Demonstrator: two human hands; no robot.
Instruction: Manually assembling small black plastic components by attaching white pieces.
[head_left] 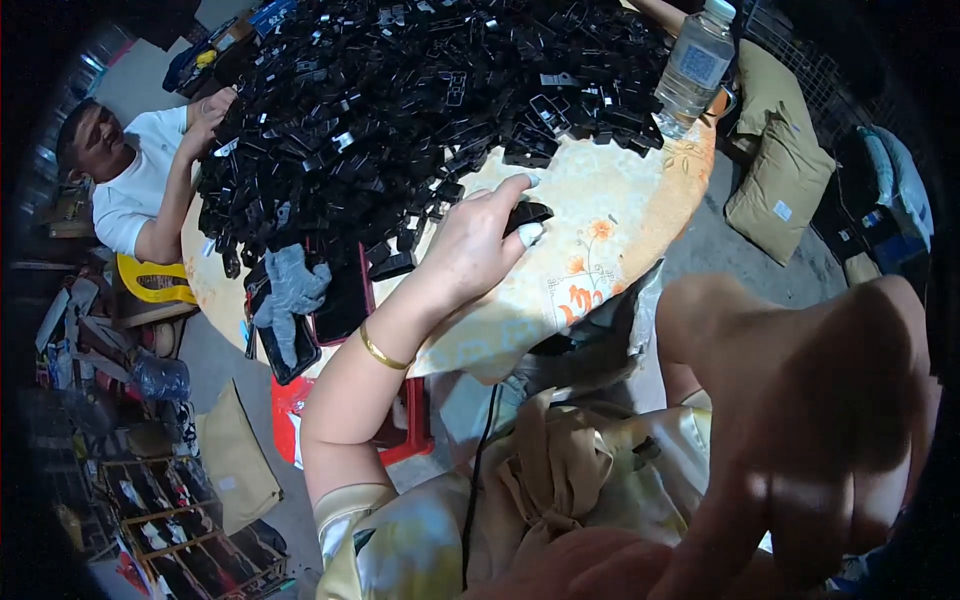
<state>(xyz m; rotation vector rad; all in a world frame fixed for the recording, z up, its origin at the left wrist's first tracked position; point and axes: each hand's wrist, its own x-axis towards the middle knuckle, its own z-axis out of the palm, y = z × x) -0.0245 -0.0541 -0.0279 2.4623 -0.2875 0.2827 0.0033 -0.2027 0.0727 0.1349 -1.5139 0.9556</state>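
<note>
My left hand [475,245], with a gold bangle on its wrist, rests over the near side of the table. Its thumb and fingers curl around a small black plastic piece [530,214], which the hand partly hides. Just beyond lies a large heap of black plastic parts [400,110] with shiny metal bits among them. Very close to the camera, my right hand [810,400] is raised at the right, partly in shadow. Its fingers stretch downward and slightly apart, and nothing shows in them.
A clear water bottle [692,70] stands at the far right of the patterned tablecloth [640,215]. A grey glove [292,295] and a dark phone [342,300] lie left of my forearm. A person in white [150,180] sits at the left. Beige cushions [780,190] lie beyond the table.
</note>
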